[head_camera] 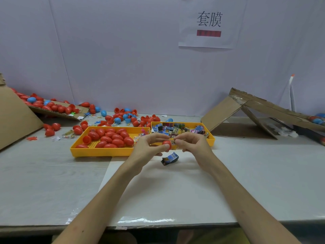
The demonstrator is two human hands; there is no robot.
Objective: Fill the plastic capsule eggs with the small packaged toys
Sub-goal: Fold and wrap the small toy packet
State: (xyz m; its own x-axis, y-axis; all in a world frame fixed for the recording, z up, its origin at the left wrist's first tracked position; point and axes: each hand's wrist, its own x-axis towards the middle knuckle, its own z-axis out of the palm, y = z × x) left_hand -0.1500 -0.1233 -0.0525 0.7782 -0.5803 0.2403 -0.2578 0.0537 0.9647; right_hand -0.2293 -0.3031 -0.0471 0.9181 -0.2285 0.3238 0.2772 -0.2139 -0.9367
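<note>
My left hand (149, 147) grips a red capsule egg half (166, 143) in front of the two yellow trays. My right hand (193, 143) pinches a small packaged toy (173, 142) against the open side of that half. Another small packaged toy (169, 158), blue and black, lies on the table just below my hands. The left yellow tray (98, 152) holds several red eggs (112, 137). The right yellow tray (212, 138) holds several packaged toys (168, 130).
Loose red and blue eggs (121, 117) lie scattered behind the trays and on a cardboard flap (58, 111) at the left. A folded cardboard box (246, 113) stands at the right. A white sheet (167, 191) covers the table before me.
</note>
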